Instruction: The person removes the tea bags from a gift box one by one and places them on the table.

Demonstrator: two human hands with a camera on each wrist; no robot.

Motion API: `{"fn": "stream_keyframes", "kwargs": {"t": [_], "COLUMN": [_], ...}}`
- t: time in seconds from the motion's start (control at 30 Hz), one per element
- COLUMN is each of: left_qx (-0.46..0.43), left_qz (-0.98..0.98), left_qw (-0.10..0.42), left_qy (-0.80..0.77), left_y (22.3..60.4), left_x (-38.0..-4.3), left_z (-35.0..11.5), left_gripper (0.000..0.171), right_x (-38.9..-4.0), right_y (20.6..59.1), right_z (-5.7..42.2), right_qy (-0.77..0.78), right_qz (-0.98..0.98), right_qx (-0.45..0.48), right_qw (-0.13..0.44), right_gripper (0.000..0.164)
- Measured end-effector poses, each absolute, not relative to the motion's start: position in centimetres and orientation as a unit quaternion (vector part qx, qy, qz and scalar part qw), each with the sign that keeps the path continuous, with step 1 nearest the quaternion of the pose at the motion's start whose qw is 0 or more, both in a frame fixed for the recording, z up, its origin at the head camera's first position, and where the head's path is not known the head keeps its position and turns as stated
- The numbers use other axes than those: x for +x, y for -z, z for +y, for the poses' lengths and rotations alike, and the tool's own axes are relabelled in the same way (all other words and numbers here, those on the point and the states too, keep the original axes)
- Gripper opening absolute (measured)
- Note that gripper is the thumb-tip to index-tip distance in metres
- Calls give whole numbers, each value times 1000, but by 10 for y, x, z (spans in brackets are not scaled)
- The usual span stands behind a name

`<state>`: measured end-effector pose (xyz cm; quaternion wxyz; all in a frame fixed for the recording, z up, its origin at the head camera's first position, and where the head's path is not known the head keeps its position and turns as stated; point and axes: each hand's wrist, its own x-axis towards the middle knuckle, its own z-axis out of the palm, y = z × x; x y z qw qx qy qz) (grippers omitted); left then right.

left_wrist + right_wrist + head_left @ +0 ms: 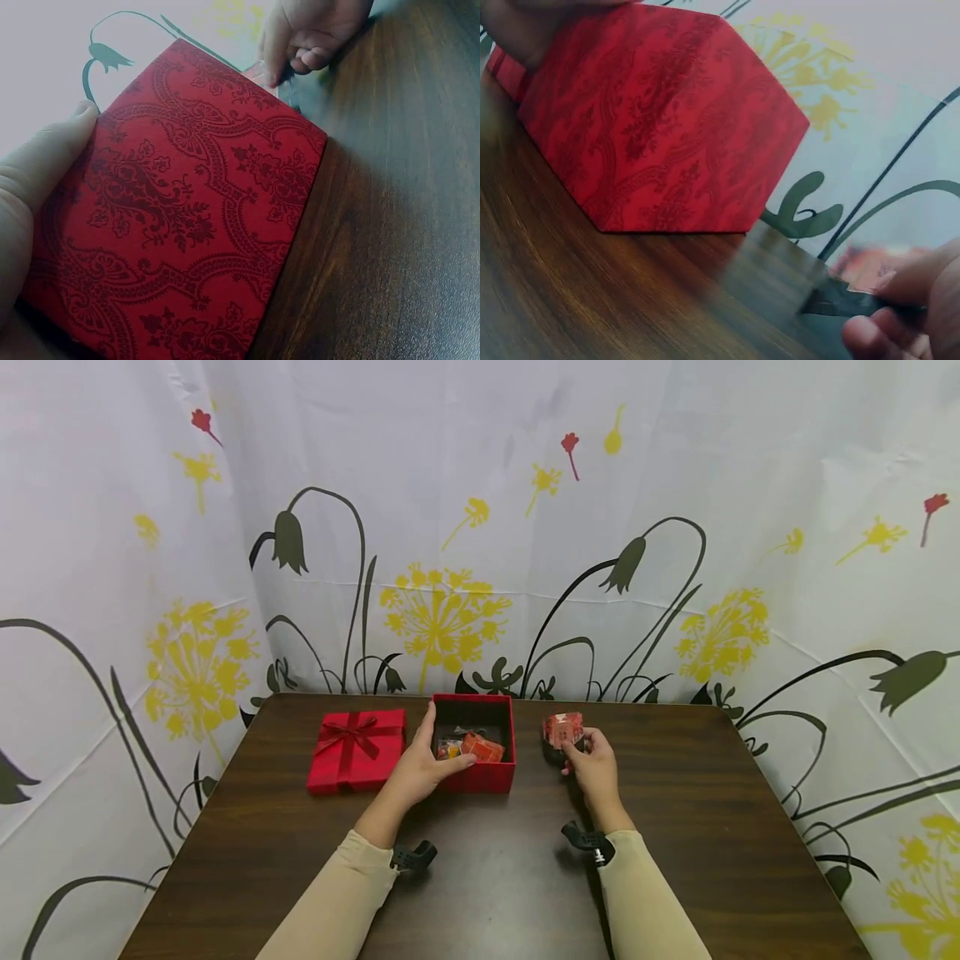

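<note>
At the back middle of the table stands a red patterned box (480, 779) with a dark inside, its top uncovered. Several small wrapped packets lie in it, one of them an orange-red packet (483, 747). My left hand (417, 768) holds the box by its near left corner, the thumb over the front rim and the fingers along the left side. To the right of the box, my right hand (596, 768) pinches a red and black packet (564, 729) between thumb and fingers. In the right wrist view this packet (862, 268) is blurred and partly hidden by the fingers.
A red lid (330, 774) with a dark red ribbon bow lies left of the box. Behind the brown wooden table (480, 877) hangs a white curtain (480, 460) printed with flowers. A black band (588, 842) sits on the right wrist.
</note>
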<state>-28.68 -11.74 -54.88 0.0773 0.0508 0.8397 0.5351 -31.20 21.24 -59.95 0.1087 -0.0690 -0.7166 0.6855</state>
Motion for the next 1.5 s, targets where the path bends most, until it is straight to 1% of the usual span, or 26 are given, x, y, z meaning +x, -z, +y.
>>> {"fn": "stream_keyframes", "kwargs": {"t": [0.07, 0.13, 0.2, 0.23, 0.27, 0.4, 0.47, 0.57, 0.7, 0.77, 0.93, 1.1, 1.5], "left_qx": [49, 49, 49, 49, 49, 52, 51, 51, 50, 51, 51, 52, 56], "left_qz": [840, 841, 840, 840, 838, 834, 835, 837, 837, 836, 836, 836, 838], "left_qw": [78, 77, 75, 73, 73, 74, 74, 72, 72, 73, 72, 71, 70], "left_qy": [-534, -533, -535, -536, -538, -544, -543, -540, -540, -541, -542, -542, -539], "left_y": [549, 548, 548, 547, 547, 547, 546, 546, 546, 547, 549, 551, 550], "left_x": [-287, -287, -288, -288, -289, -289, -289, -289, -290, -290, -290, -289, -288], "left_z": [-118, -118, -118, -118, -118, -118, -119, -119, -119, -119, -119, -119, -118], "left_gripper": [134, 134, 132, 131, 130, 129, 130, 130, 130, 130, 127, 127, 131], "right_x": [-314, -315, -315, -315, -315, -315, -316, -318, -320, -319, -316, -310, -305], "right_y": [601, 602, 601, 601, 600, 598, 596, 594, 593, 593, 592, 587, 585], "right_z": [212, 212, 211, 210, 210, 209, 210, 210, 209, 208, 204, 198, 189], "right_qy": [-669, -648, -628, -615, -605, -573, -551, -494, -412, -391, -372, -353, -312], "right_qz": [-734, -753, -769, -779, -787, -811, -827, -863, -905, -915, -925, -933, -945], "right_qx": [-68, -62, -56, -56, -56, -71, -77, -70, -31, -14, -6, -4, -19], "right_qw": [97, 99, 108, 112, 112, 92, 81, 84, 102, 101, 80, 69, 92], "right_gripper": [46, 57, 61, 60, 55, 26, 20, 22, 27, 31, 38, 41, 50]}}
